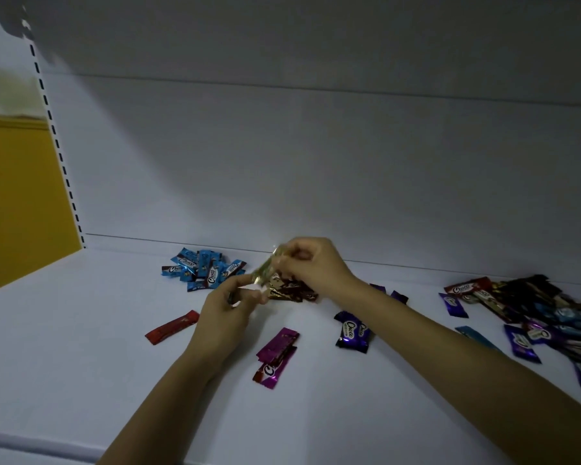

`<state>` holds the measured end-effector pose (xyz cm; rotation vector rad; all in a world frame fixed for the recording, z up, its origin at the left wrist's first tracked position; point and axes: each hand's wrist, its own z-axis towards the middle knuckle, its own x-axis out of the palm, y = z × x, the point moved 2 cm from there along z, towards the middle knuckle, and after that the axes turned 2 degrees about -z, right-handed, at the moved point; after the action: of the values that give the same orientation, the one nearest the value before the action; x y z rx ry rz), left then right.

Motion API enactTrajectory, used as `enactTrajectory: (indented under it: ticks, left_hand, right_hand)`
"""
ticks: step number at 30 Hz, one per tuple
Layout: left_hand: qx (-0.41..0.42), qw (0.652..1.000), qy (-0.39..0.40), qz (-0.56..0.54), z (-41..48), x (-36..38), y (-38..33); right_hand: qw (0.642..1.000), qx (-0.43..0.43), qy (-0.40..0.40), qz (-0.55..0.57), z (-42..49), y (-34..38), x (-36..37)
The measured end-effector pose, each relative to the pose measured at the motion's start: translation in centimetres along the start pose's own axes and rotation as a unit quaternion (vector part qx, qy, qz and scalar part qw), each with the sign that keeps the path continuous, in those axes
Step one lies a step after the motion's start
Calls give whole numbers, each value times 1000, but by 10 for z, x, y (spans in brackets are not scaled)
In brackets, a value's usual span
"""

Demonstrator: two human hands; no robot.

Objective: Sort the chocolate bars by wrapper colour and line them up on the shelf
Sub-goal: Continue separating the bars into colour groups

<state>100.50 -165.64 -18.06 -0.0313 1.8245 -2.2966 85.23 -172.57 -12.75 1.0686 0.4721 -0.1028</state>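
Gold bar (265, 270) blurred; mixed pile (550, 317) cut by right edge.

Only legible text is "Choco": on several blue wrappers (211, 276) in the pile up-left of the purple bar (351, 331), on that purple bar itself, and on a red wrapper (461, 289) well right of it; the smaller print is unreadable.

The white shelf (81, 347) looks smooth and matt. The blue chocolate bars (203, 269) and purple chocolate bars (352, 332) wear glossy, crinkled foil-like wrappers catching light.
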Motion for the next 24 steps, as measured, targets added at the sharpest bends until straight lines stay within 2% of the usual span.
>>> enactTrajectory:
  ticks: [2, 4, 6, 11, 13, 15, 18, 21, 24]
  left_hand:
    - [-28, 998, -5, -48, 2, 0, 1]
    - [-52, 993, 3, -108, 3, 0, -1]
    - [-61, 984, 20, -163, 1, 0, -5]
    - [-69, 971, 30, -229, 0, -3, -12]
    - [-72, 966, 16, -250, 2, -4, -11]
    - [-75, 960, -4, -270, 3, -5, -9]
    - [-79, 957, -21, -280, 2, -4, -5]
    - [-68, 961, -36, -264, 3, -5, -1]
    - [-36, 970, -41, -237, 3, -2, -2]
  right_hand:
    - [991, -16, -108, -74, 9, -6, -16]
    - [956, -65, -136, -251, 10, -18, -29]
    - [920, -88, -98, -368, 5, -37, -32]
    - [904, -93, 12, -418, 1, -48, -23]
    - [894, -110, 17, -434, 1, -35, -18]
    - [911, -112, 6, -397, -4, -18, -8]
    - [981, -29, 84, -171, -21, 6, 22]
    - [988, 12, 156, 1, -29, 17, 48]
    - [983, 75, 138, 92, -34, 21, 53]
